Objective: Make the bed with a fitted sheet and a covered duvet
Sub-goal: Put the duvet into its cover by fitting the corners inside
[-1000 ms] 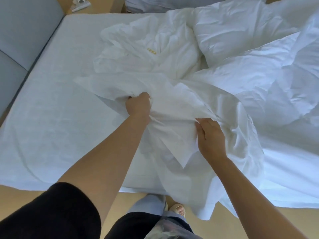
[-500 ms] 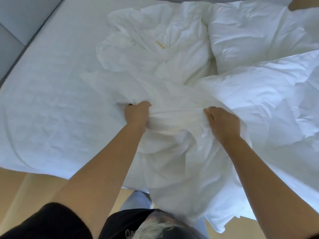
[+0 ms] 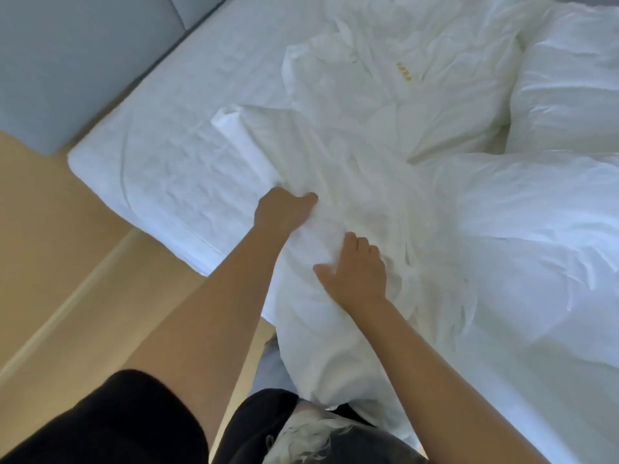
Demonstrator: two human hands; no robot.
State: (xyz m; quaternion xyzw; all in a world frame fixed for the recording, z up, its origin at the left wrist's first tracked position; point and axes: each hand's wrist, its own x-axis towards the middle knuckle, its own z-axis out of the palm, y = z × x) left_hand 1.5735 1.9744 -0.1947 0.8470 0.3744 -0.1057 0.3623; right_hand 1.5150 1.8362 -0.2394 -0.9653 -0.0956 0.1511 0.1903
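A crumpled white duvet cover (image 3: 385, 135) with a small yellow label lies bunched across the middle of the bed. The mattress (image 3: 174, 162) wears a white fitted sheet. My left hand (image 3: 281, 209) grips a fold of the cover near the bed's front edge. My right hand (image 3: 355, 269) rests on the cover just below, fingers curled into the fabric with the thumb spread. The puffy white duvet (image 3: 522, 236) lies to the right. Part of the cover hangs over the bed's edge towards my legs.
A white pillow (image 3: 569, 82) lies at the far right. A grey padded headboard (image 3: 77, 61) stands at the upper left. Light wooden floor (image 3: 50, 262) shows to the left of the bed's corner.
The view has swung to the left, showing the bed's corner. My right hand moved down and closer to my left hand on the cover. My left hand keeps its grip.
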